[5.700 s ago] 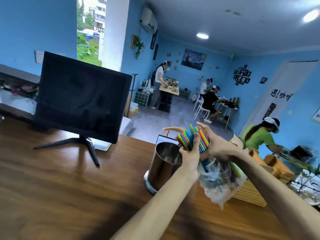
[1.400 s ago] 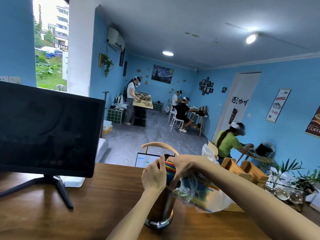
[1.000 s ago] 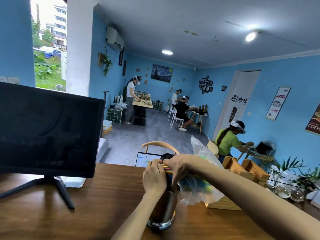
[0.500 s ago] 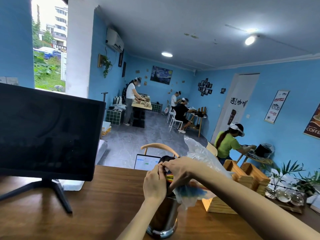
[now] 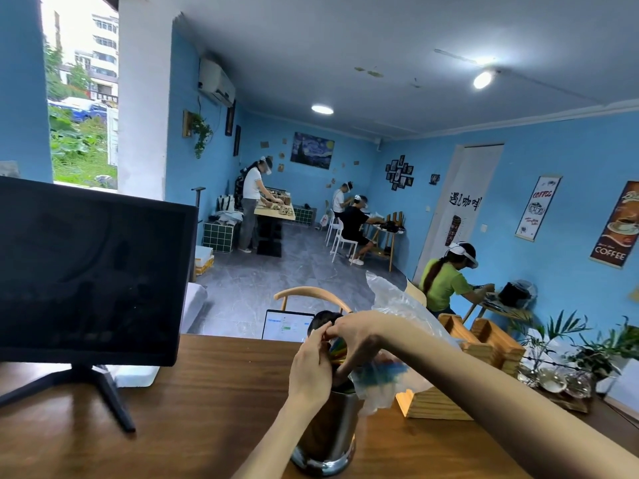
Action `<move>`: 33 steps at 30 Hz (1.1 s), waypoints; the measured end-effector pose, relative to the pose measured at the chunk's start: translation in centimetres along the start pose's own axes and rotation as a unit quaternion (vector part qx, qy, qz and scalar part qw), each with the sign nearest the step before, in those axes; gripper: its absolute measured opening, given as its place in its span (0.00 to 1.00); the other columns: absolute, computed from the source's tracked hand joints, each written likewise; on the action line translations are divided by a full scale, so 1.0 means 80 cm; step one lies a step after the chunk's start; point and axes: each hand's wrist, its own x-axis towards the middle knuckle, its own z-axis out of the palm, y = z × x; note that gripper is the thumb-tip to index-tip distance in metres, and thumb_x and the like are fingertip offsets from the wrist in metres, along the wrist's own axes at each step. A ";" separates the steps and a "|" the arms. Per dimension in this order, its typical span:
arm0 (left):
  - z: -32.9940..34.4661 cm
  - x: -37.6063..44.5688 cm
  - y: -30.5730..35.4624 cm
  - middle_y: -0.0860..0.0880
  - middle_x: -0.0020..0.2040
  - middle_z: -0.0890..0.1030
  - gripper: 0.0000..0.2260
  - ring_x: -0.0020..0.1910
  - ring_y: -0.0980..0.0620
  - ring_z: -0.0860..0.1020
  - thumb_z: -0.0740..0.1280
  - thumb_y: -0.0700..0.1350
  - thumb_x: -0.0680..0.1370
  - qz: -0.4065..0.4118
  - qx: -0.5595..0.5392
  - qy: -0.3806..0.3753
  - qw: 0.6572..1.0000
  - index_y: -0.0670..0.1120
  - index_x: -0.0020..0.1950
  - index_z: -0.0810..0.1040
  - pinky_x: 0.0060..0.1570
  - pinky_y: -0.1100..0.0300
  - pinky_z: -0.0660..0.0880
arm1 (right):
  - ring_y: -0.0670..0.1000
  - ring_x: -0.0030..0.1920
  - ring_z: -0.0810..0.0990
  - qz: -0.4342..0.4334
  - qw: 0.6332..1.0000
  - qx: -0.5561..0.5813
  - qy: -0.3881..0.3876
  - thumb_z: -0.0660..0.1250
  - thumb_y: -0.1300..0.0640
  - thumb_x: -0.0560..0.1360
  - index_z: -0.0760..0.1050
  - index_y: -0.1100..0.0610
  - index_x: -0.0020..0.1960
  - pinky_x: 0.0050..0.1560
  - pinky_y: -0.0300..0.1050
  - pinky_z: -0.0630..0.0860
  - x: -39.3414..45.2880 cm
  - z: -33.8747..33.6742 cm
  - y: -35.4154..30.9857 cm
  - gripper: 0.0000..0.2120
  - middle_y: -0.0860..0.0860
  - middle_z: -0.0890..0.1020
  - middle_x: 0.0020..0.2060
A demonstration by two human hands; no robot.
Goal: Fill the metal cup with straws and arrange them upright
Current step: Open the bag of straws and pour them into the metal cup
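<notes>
The metal cup [image 5: 328,440] stands upright on the wooden table [image 5: 193,426], near its front edge. A bundle of coloured straws [image 5: 337,350] sticks out of its mouth, mostly hidden by my hands. My left hand [image 5: 309,371] wraps around the straws just above the rim. My right hand [image 5: 356,335] pinches the straw tops from the right, and a clear plastic bag [image 5: 397,312] billows up behind it and hangs beside the cup.
A dark monitor [image 5: 93,267] on a stand fills the left of the table. A slatted wooden box [image 5: 460,375] sits right of the cup, with plants [image 5: 553,340] beyond. A chair back and a laptop [image 5: 287,324] lie behind the table. Other people work across the room.
The straw bundle has sunk lower into the cup and the plastic bag has slid up and off to the right. Both hands stay on the straws at the rim.
</notes>
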 end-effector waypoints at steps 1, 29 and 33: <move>-0.002 0.001 0.001 0.53 0.60 0.82 0.18 0.59 0.51 0.80 0.55 0.42 0.86 -0.019 -0.034 0.002 0.999 0.56 0.71 0.74 0.60 0.55 0.75 | 0.55 0.64 0.74 -0.001 1.000 0.018 0.011 0.74 0.31 0.68 0.68 0.49 0.74 0.66 0.53 0.74 -0.004 -0.001 0.001 0.41 0.51 0.75 0.66; 0.003 -0.001 -0.028 0.49 0.68 0.75 0.18 0.68 0.48 0.72 0.53 0.52 0.86 0.015 0.124 -0.070 0.990 0.53 0.72 0.74 0.66 0.53 0.72 | 0.42 0.33 0.80 0.117 0.795 0.451 0.388 0.69 0.57 0.80 0.84 0.51 0.46 0.36 0.38 0.77 -0.101 0.126 0.067 0.06 0.49 0.84 0.35; 0.004 0.005 -0.034 0.50 0.63 0.77 0.16 0.64 0.50 0.72 0.54 0.48 0.86 0.027 0.129 -0.074 0.989 0.52 0.69 0.76 0.62 0.58 0.72 | 0.44 0.36 0.82 0.084 0.728 0.505 0.455 0.67 0.60 0.81 0.83 0.55 0.48 0.39 0.37 0.79 -0.139 0.099 0.088 0.06 0.51 0.85 0.37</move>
